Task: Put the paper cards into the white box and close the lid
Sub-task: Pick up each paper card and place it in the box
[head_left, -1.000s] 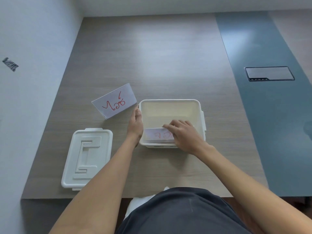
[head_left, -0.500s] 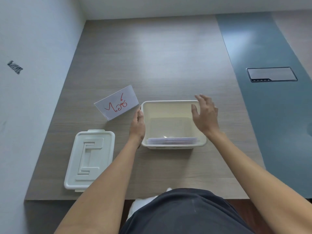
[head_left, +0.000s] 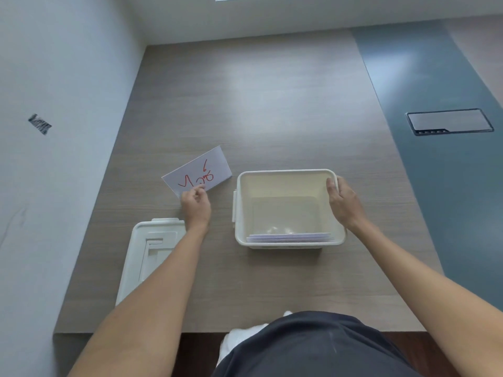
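- White paper card (head_left: 197, 172) with red writing lies on the desk (head_left: 258, 104), left of the white box (head_left: 290, 242); left hand (head_left: 196, 206) pinches its near edge.
- Pinch firmly, lift it clear of the rim, and lay it on the cards (head_left: 290, 237) against the near wall.
- Right hand (head_left: 344, 204) grips the box's right rim.
- Half a second ago the left hand steadied the box; the right hovered open.
- Lid (head_left: 152, 248) waits near left.

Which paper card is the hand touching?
The card with red writing, lying on the table left of the white box. The left hand pinches its near edge; the other cards sit inside the box.
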Demonstrator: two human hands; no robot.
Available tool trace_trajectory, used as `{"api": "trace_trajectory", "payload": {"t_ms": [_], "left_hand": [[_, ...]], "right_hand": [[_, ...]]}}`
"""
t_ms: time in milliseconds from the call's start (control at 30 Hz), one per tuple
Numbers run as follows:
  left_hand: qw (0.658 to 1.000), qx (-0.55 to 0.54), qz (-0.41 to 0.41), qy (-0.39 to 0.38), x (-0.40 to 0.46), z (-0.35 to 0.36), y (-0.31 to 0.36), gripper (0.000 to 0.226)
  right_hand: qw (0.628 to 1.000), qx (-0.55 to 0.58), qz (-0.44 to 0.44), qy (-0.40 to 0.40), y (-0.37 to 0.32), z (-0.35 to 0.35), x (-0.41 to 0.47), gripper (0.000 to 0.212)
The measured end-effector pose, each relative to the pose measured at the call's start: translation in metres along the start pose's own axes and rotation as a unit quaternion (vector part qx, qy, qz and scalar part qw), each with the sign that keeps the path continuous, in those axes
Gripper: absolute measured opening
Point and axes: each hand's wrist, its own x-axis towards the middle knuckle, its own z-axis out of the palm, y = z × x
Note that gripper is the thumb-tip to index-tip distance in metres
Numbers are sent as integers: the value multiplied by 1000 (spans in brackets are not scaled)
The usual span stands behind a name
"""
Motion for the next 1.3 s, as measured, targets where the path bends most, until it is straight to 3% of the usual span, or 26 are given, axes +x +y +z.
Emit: {"api": "trace_trajectory", "payload": {"t_ms": [67,167,333,467,600,833,1067,1200,1300], "left_hand": [[997,31,37,67,14,-17,5,30],[977,138,100,131,41,-39,10,42],[933,354,63,-17,76,-54,9,53],[963,248,103,-26,91,-53,3,28],[987,112,112,-32,82,-49,9,20],[988,26,155,0,65,-44,52,30],[966,-67,214,-132,15,-38,123,23],[945,-38,234,-225,-17,-35,132,20],[931,-26,265,-251,-40,-31,124,20]], "right_hand": [[1000,8,8,3,-1,0,-2,32],[1000,12,7,8,-2,1,-4,33],[1000,15,10,16,-2,1,-3,37],[999,24,16,20,-2,1,-5,39],[999,41,16,20,-2,1,-5,45],[999,48,19,17,-4,0,-6,46],[993,91,74,33,-5,-2,-7,45],[990,94,98,38,-3,-2,-6,45],[990,93,98,37,-1,-1,-5,45]]}}
